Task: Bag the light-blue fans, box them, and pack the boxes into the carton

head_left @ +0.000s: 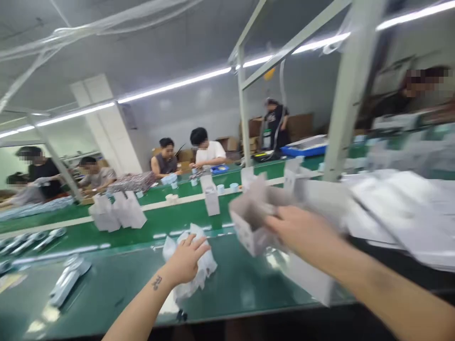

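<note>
My left hand (185,259) rests with fingers spread on a crumpled clear plastic bag (199,265) lying on the dark green work surface (117,284). My right hand (296,232) grips an open white cardboard box (252,222), held above the surface and smeared by motion. The flaps of the box stand up. A second white box (309,279) lies under my right forearm.
A green conveyor belt (159,220) carries upright white boxes (117,213). Bagged silver items (67,279) lie at left. A stack of flat white sheets (398,208) sits at right. Several people sit beyond the belt. A metal frame post (243,109) rises ahead.
</note>
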`<state>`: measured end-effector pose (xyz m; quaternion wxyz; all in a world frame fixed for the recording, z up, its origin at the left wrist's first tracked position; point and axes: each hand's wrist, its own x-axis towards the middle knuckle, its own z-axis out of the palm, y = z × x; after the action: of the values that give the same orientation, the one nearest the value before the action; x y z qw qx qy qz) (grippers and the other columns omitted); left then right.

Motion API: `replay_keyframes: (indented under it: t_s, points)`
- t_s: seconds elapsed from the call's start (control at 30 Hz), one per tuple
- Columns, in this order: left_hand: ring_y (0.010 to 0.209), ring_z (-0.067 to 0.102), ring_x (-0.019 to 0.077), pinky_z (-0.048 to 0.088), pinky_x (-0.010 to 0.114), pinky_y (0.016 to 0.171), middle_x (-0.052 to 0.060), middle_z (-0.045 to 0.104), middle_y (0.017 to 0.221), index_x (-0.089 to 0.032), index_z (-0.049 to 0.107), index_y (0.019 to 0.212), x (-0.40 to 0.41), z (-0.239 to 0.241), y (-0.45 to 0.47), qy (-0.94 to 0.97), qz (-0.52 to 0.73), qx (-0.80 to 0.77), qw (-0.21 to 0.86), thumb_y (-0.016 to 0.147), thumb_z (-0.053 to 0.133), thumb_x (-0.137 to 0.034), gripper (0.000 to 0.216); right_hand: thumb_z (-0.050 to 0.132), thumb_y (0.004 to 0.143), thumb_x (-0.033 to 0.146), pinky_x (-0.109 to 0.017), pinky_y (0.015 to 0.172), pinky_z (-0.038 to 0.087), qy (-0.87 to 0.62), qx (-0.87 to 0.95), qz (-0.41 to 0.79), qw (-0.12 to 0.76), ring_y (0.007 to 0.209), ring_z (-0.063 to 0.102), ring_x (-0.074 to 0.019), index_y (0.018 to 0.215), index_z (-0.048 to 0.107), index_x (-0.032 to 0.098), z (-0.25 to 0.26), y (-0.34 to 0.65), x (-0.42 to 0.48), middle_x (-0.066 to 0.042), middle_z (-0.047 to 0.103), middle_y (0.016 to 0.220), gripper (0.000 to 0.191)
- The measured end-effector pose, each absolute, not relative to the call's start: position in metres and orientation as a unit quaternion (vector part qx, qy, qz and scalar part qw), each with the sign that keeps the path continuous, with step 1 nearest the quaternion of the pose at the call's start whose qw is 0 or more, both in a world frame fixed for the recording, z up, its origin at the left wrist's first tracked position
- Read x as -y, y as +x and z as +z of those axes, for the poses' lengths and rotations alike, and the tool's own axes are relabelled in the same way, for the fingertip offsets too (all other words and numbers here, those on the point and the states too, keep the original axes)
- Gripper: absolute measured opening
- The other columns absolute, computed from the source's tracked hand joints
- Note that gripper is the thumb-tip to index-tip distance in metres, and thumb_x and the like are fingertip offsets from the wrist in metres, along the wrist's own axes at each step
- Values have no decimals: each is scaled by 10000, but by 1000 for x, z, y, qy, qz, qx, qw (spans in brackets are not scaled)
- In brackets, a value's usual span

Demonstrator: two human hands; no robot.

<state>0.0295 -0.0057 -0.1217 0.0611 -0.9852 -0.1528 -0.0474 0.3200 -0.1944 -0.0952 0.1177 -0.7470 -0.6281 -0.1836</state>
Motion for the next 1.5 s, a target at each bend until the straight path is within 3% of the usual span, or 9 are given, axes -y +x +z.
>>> replay_keyframes:
  t_s: [0.1,0.2,0.3,0.5,0.63,0.83,0.97,1.27,1.5]
  points:
    - [1301,384,404,388,609,960,122,437,1444,-293,506,1297,-4,-144,73,-984,105,60,130,634,714,-175,705,553,875,196,-359,701,421,-754,634,-167,35,868,593,-280,873,660,200,-61,296,151,-133,630,874,107]
    - [1031,594,376,479,523,822,136,688,1039,-232,692,977,-2,-165,118,-963,210,70,151,517,812,-193,478,594,868,254,-322,597,400,-748,645,-158,3,802,626,-278,824,654,193,-68,281,115,-122,659,834,96]
    - [836,634,334,493,445,708,88,680,726,-219,677,678,-9,-175,143,-965,216,76,130,459,797,-102,275,555,902,308,-309,547,395,-742,655,-141,-9,737,644,-261,808,641,196,-91,279,104,-96,670,777,169]
    - [805,619,284,468,369,657,44,670,859,-277,680,806,-23,-157,127,-976,175,-46,121,533,736,-135,313,485,943,328,-330,659,452,-751,647,-129,8,842,632,-260,866,648,186,-107,270,115,-110,668,870,230]
    - [822,601,262,450,316,621,72,636,901,-203,629,899,-34,-111,77,-996,44,-19,79,615,657,-133,294,475,949,310,-325,649,457,-759,639,-125,12,818,628,-256,857,658,171,-106,264,114,-124,663,844,247]
    - [684,555,144,425,231,605,-7,572,793,-180,551,1003,-28,-35,10,-850,-355,188,-341,717,625,-213,298,510,920,247,-316,650,451,-750,651,-118,26,803,622,-241,844,661,154,-105,262,113,-133,658,838,193]
    - [794,587,171,474,261,695,17,601,928,-195,495,1162,-7,-14,47,-734,-493,151,-442,706,671,-279,495,499,917,198,-336,673,448,-744,658,-111,24,835,626,-258,869,678,151,-102,258,114,-142,670,870,191]
    - [669,578,176,425,249,611,3,645,775,-215,564,1179,7,8,126,-936,-225,234,-134,682,518,-133,505,446,955,280,-353,713,448,-774,626,-93,29,882,638,-280,963,667,108,-96,261,116,-167,673,917,280]
    - [883,619,267,453,289,661,75,676,981,-233,627,1125,16,63,171,-981,98,160,47,593,551,-41,571,470,948,291,-326,719,434,-763,640,-80,30,909,626,-259,1004,633,128,-88,256,125,-146,668,936,237]
